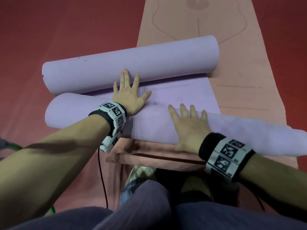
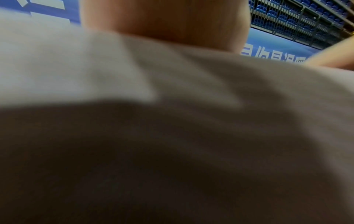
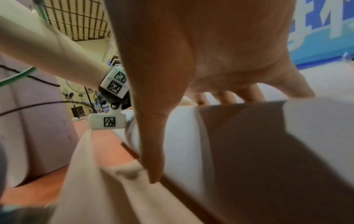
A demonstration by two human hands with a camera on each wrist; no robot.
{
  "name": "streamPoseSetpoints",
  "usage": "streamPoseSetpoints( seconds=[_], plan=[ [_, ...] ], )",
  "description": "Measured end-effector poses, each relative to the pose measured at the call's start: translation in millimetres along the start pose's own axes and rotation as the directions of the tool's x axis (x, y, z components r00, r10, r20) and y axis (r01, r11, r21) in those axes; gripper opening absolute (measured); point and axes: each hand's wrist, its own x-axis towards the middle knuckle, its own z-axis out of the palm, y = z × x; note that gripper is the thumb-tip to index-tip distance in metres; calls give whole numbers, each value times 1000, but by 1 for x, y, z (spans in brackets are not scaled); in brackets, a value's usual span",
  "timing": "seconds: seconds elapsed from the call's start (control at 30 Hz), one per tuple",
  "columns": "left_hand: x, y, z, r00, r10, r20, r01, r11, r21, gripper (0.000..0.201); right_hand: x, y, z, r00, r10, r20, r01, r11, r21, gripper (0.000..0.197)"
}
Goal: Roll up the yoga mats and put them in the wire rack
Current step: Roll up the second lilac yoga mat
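From the head view I've got the purple yoga mat (image 1: 166, 95) curled in from both ends: a near roll (image 1: 149, 125) under my hands and a far roll (image 1: 132, 63), with only a short flat strip between them. It lies on top of a pink mat (image 1: 240, 55) that's still spread out on the red floor (image 1: 58, 30). My left hand (image 1: 131, 97) is flat with fingers spread, tips touching the far roll, and my right hand (image 1: 191, 125) is flat and spread on top of the near roll. I reckon the near roll could go cone-shaped, since its right end already sticks out further than the left. No wire rack in sight here. Left wrist view is mostly blurry mat right up against the lens plus my palm (image 2: 164, 19), so can't tell much. Right wrist view shows my thumb (image 3: 151, 144) hanging down the near side of the roll and the pink mat's edge (image 3: 118, 171) bunched up underneath, which might drag along if I push.
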Motion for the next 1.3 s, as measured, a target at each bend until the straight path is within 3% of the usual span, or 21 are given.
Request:
streamPoseSetpoints(
  seconds=[0.1, 0.13, 0.2, 0.3, 0.47, 0.57, 0.7, 0.77, 0.83, 0.97, 1.07, 1.3],
  plan=[
    [-15, 2, 1, 959, 249, -132, -252, 968, -7, 89, -2, -8, 12, 999, 26, -45, -29, 998, -55, 127],
    [-22, 2, 2, 915, 379, -135, -378, 925, 34, 94, 0, -7, 12, 998, 28, -61, -32, 998, -62, 130],
    [-40, 4, 4, 830, 558, -22, -550, 823, 145, 103, 2, -4, 10, 998, -1, -64, -5, 996, -87, 131],
    [-54, 5, 2, 847, 503, 173, -530, 825, 197, 126, -1, 0, 9, 996, -51, -78, 40, 990, -139, 127],
    [-70, 18, 1, 835, 441, 328, -522, 824, 221, 144, -18, 9, 13, 992, -112, -59, 102, 984, -147, 119],
    [-98, 30, 14, 818, 480, 318, -556, 802, 218, 140, -42, 17, 27, 990, -142, 5, 141, 980, -142, 115],
    [-111, 33, 21, 846, 473, 246, -521, 832, 193, 145, -57, 12, 34, 997, -74, -3, 73, 992, -99, 108],
    [-107, 33, 20, 847, 479, 229, -520, 837, 170, 149, -60, -7, 39, 978, -108, -181, 104, 994, -30, 78],
    [-100, 32, 20, 846, 471, 251, -519, 834, 185, 150, -63, -25, 47, 951, -138, -276, 155, 987, 40, 65],
    [-91, 37, 11, 847, 441, 298, -514, 822, 245, 152, -45, -24, 58, 952, -162, -261, 186, 980, 69, 82],
    [-92, 40, 4, 848, 417, 327, -507, 818, 271, 149, -35, -9, 44, 970, -204, -130, 216, 973, 83, 104],
    [-107, 46, 5, 902, 316, 296, -407, 851, 332, 151, -14, 4, 16, 979, -191, -65, 195, 980, 44, 135]
  ],
)
